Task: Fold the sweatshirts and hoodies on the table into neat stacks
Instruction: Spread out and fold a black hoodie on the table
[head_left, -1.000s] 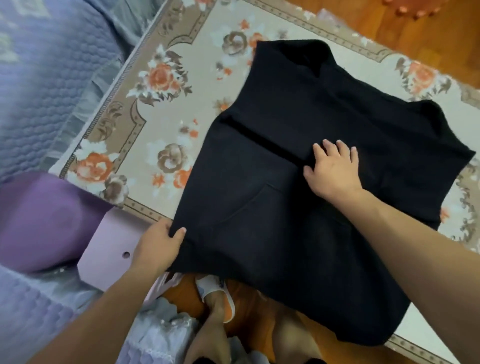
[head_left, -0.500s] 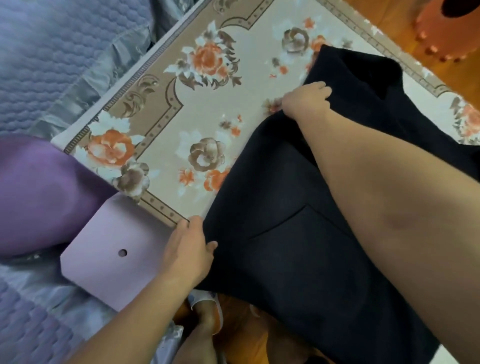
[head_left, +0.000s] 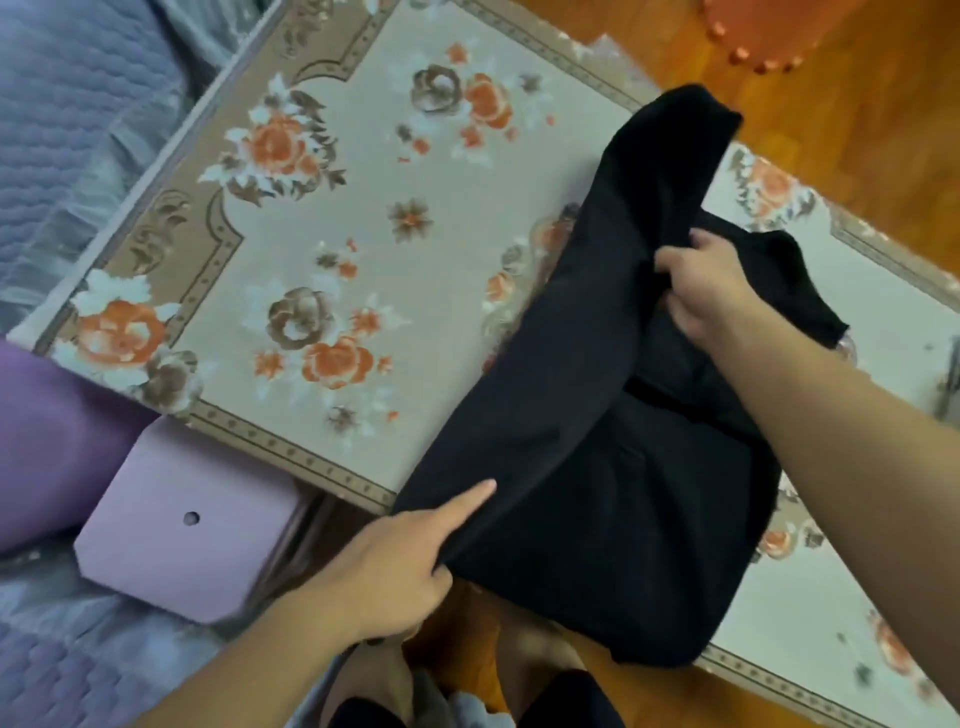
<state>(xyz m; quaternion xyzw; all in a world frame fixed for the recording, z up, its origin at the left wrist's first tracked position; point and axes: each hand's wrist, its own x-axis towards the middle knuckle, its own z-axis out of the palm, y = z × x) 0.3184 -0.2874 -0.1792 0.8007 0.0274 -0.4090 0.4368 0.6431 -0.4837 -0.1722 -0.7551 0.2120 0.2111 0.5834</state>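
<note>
A black hoodie (head_left: 587, 499) lies on the table with the floral cloth (head_left: 332, 249), at the right half and hanging a little over the near edge. Its left side is lifted and turned over toward the right. My right hand (head_left: 701, 291) grips the raised upper edge of that flap, above the middle of the garment. My left hand (head_left: 400, 566) holds the lower left hem corner at the table's near edge, its index finger stretched along the cloth and the other fingers curled under it.
A lilac board with a small hole (head_left: 187, 519) sticks out under the table's near left corner, beside a purple cushion (head_left: 47, 441). Quilted bedding (head_left: 67, 104) runs along the left. An orange stool (head_left: 763, 31) stands on the wooden floor at the far right.
My right hand has carried the hoodie's left edge up and over to the right, uncovering the tablecloth. My left hand has moved right with the hem corner.
</note>
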